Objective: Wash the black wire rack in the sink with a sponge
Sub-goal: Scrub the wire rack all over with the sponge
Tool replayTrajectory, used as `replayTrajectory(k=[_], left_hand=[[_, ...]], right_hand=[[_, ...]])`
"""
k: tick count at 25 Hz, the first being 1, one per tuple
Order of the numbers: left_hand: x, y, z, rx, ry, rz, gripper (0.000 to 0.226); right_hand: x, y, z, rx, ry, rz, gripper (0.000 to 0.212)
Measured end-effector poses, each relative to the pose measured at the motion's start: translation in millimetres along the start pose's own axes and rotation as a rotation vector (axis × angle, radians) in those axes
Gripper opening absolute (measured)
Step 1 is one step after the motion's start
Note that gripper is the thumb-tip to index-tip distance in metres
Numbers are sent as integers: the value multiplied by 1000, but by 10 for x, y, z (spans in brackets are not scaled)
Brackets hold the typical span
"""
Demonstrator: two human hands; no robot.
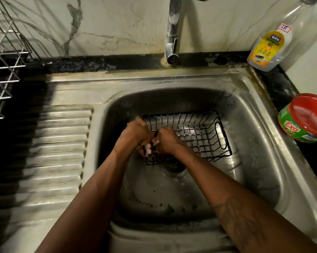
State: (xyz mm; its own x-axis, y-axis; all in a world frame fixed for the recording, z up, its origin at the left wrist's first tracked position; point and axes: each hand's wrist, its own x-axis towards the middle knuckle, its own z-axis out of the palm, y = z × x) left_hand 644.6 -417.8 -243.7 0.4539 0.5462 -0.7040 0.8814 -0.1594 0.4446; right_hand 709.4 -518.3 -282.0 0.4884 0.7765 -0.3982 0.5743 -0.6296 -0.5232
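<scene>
The black wire rack (196, 136), a basket with a handle slot on its right end, lies in the steel sink (254, 143) over the drain. My left hand (135, 133) grips the rack's left end wall with curled fingers. My right hand (165, 142) is curled just beside it, inside the rack's left part. Foam shows between the two hands. The sponge is hidden; I cannot tell which hand holds it.
The tap (172, 33) stands behind the basin, with no water visibly running. A dishwash gel bottle (267, 46) and a red-lidded Exo tub (305, 119) sit at the right. A steel dish rack (2, 70) stands at left beside the ribbed drainboard (59, 148). Green scraps lie in the basin.
</scene>
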Motion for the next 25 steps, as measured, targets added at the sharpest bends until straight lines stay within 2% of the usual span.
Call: replayTrajectory(k=[2,4,6,10,12,14,16,19,22,25], left_hand=[[-28,17,8,-31,-53,-18,68],[-84,17,12,-28,-42,-9,62],[-101,22,4,-27,2,-13,61],[-113,47,4,-25,-22,-42,79],[-73,37,18,-35,-9,-50,76],[-54,27,19,-32,7,-46,66],[-27,11,-11,19,-15,-49,56],[-68,-30,-93,63,8,-100,47],[-114,-79,-115,106,65,2,45],[-188,-193,-92,13,172,110,31]], right_hand=[[81,50,52,3,177,-40,10],[130,85,88,12,265,-53,15],[129,81,97,-33,222,-103,18],[96,106,59,-110,93,-120,23],[74,117,26,-114,87,-134,10],[53,128,-7,-103,120,-129,15],[37,190,-56,-166,218,-88,16],[-25,407,-254,-320,379,83,12],[-100,594,-467,-360,535,271,12],[-88,606,-498,-358,471,303,11]])
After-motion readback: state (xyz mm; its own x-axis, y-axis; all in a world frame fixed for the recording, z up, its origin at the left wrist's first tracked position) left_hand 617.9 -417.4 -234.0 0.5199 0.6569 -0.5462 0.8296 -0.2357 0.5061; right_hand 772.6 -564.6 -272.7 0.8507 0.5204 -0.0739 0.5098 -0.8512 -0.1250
